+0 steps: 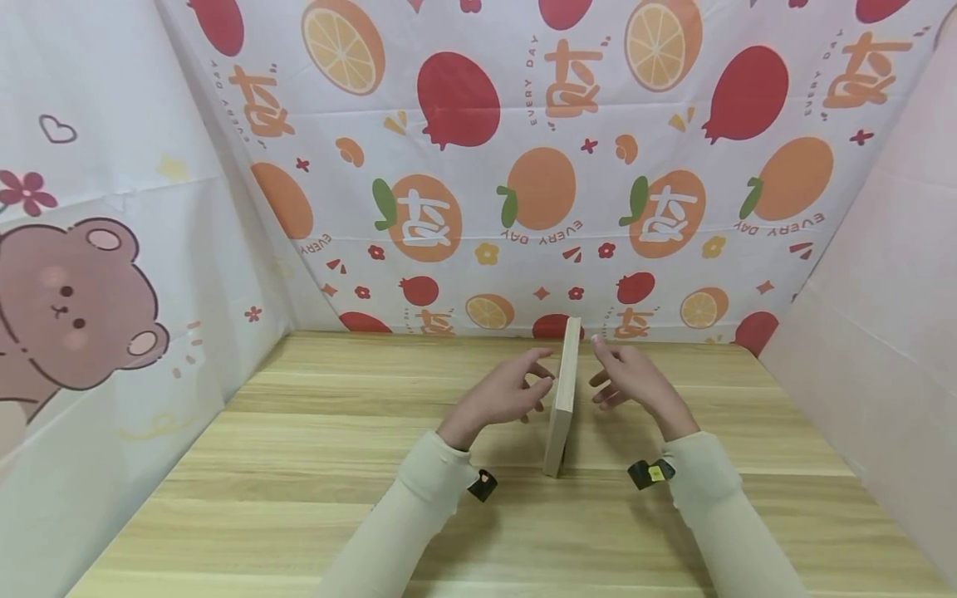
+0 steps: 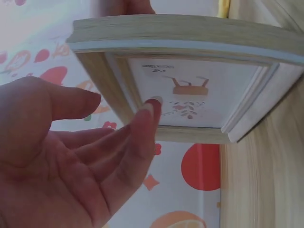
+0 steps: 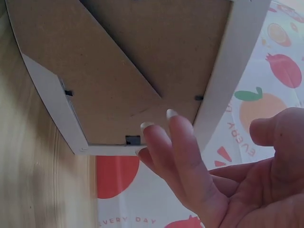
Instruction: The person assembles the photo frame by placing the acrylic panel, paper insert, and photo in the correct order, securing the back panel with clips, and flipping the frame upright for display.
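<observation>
A pale wooden picture frame (image 1: 567, 374) stands on its edge on the table, seen nearly edge-on in the head view. To its left, my left hand (image 1: 504, 394) has loosely bent fingers beside the picture side. In the left wrist view a printed sheet (image 2: 232, 90) shows inside the frame; whether a fingertip touches it I cannot tell. On the other side, my right hand (image 1: 635, 384) faces the back, fingers slightly bent and apart from the frame in the head view. The right wrist view shows a brown backing board (image 3: 185, 42) with small dark clips and a slanting flap (image 3: 90, 71).
The wood-grain table (image 1: 299, 465) extends around the frame. Behind it hangs a fruit-print cloth (image 1: 478, 183), with a bear-print cloth (image 1: 82, 299) on the left and a pale cloth (image 1: 882, 332) on the right. A black band (image 1: 649, 474) is at the right wrist.
</observation>
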{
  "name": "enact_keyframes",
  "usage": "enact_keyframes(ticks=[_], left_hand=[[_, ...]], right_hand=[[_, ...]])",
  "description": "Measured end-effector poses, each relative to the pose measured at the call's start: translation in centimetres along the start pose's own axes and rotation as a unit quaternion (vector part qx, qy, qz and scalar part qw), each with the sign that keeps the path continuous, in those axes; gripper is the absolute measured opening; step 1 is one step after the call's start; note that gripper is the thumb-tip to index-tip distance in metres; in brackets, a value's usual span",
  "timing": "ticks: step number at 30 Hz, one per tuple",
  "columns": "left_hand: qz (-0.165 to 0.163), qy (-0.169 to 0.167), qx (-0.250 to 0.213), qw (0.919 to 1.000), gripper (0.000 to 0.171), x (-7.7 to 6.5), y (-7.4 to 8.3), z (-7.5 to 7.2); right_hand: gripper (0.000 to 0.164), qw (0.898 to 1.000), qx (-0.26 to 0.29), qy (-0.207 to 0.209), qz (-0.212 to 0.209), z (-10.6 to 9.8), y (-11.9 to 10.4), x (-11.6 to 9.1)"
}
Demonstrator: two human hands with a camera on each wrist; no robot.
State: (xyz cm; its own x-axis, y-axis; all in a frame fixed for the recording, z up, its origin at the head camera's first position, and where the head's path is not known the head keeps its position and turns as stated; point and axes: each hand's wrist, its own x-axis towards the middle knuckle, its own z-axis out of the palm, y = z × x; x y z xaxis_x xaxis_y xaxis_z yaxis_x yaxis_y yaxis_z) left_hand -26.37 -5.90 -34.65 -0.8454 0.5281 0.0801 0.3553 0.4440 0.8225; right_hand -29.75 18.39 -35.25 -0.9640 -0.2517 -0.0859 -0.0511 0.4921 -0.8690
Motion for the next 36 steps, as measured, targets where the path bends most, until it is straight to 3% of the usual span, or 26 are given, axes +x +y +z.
enact_keyframes(ticks=[3,9,17,20,24,31,36], left_hand=[[0.005,-0.01,0.018,0.9998,0.057,0.1,-0.1,0.1],[0.049,-0.046,0.021,0.9975,0.059,0.4,-0.1,0.4],[0.035,-0.094,0.063,0.993,0.057,0.6,-0.5,1.4],[0.036,-0.089,0.095,0.9909,0.057,0.6,-0.7,1.5],[0.025,-0.057,0.127,0.9899,0.055,0.6,-1.0,1.2],[-0.056,-0.003,0.134,0.9895,0.056,0.3,-1.8,-0.2],[-0.135,0.027,0.133,0.9815,0.067,-0.1,-2.4,-1.5]], right_hand=[[0.086,1.0,0.004,0.0,0.001,-0.1,-0.1,0.0],[0.086,1.0,0.007,-0.007,-0.002,-0.3,0.0,0.0],[0.064,0.999,-0.048,0.003,-0.013,-0.3,0.0,-0.1],[0.052,0.998,-0.064,0.011,-0.006,-0.5,0.0,-0.3],[0.041,0.997,-0.07,0.013,-0.001,-0.7,0.0,-0.3],[0.036,0.998,-0.065,-0.004,-0.022,-0.9,0.4,-0.1],[0.038,0.998,-0.051,-0.018,-0.017,-0.5,0.6,0.3]])
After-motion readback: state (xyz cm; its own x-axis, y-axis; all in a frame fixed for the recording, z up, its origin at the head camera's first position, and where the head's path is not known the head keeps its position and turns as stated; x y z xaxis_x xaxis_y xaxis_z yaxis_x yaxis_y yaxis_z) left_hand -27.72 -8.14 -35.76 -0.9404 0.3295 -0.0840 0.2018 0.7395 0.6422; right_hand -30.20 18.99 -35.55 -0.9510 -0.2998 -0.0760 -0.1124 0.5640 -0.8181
